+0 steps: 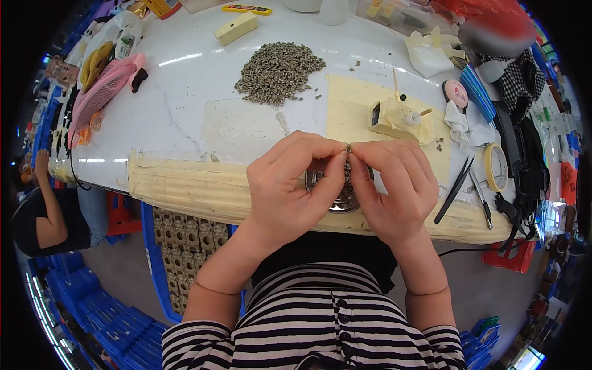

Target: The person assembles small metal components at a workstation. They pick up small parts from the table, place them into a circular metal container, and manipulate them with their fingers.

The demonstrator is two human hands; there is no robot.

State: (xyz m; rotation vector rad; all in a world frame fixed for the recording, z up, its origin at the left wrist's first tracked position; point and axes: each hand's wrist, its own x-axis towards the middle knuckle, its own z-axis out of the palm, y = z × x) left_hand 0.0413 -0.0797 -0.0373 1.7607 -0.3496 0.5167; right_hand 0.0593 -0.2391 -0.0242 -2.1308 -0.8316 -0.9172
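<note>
My left hand (pixel 285 180) and my right hand (pixel 399 184) meet over the near edge of the table, thumbs and forefingers pinched together. Between their fingertips is a tiny grey metal part (pixel 349 148), too small to make out its exact kind. Right below, a round shiny metal dish (pixel 343 208) holds more small metal pieces, partly hidden by my fingers. A large heap of small grey-brown metal parts (pixel 277 71) lies farther back on the white table, a few pieces scattered beside it.
Right of my hands are black tweezers (pixel 454 190), a slim pen-like tool (pixel 482 196) and a tape roll (pixel 495 166). A taped block with a white nozzle (pixel 401 120) stands behind. A pink mesh item (pixel 108 92) lies left. A blue crate of metal parts (pixel 182 246) sits below the table; another person is at far left.
</note>
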